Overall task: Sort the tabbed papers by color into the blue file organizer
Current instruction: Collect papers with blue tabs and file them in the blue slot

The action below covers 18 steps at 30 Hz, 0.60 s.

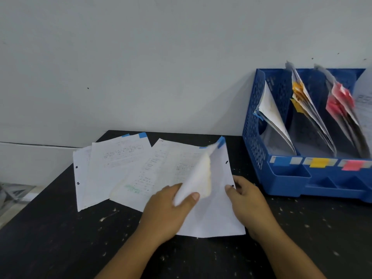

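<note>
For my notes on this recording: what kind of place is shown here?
Probably an office or study desk: a blue file organizer holding tabbed papers, printed sheets spread on a black table, against a plain wall.

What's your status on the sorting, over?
Left hand lifting a blue-tabbed sheet; right hand pinning the stack's edge. Blue-tabbed papers still on table. Blue file organizer unobstructed.
</note>
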Each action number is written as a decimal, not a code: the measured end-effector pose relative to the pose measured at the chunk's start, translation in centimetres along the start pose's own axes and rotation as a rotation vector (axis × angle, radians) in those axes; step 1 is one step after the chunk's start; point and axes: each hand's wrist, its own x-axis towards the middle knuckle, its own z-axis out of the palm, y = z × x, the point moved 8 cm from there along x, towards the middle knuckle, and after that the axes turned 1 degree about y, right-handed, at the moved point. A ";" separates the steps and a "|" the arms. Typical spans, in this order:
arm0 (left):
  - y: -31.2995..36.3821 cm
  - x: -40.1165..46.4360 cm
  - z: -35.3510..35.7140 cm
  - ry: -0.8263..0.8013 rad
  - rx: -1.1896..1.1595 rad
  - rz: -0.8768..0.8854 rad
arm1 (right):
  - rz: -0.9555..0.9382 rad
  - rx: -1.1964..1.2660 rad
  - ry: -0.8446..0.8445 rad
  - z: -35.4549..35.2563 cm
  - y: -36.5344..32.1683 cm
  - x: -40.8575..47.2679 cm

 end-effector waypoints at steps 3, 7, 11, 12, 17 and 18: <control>0.0 -0.3 1.7 -0.083 0.117 -0.004 | 0.153 0.131 0.001 -0.1 0.8 -0.1; 1.1 -1.3 3.2 -0.184 0.265 0.038 | 0.368 0.512 -0.163 1.0 1.8 -0.1; 1.4 -1.8 3.6 -0.255 0.340 0.062 | 0.206 0.298 -0.186 0.2 1.5 0.3; 1.2 -1.8 3.2 -0.238 0.300 0.043 | 0.180 0.222 -0.148 -0.2 1.5 0.3; -0.6 1.2 -2.0 -0.011 0.327 0.076 | 0.143 0.130 -0.038 -1.9 1.4 0.3; -1.6 2.0 -2.7 -0.047 0.401 0.054 | 0.138 0.110 -0.018 -2.2 1.4 0.4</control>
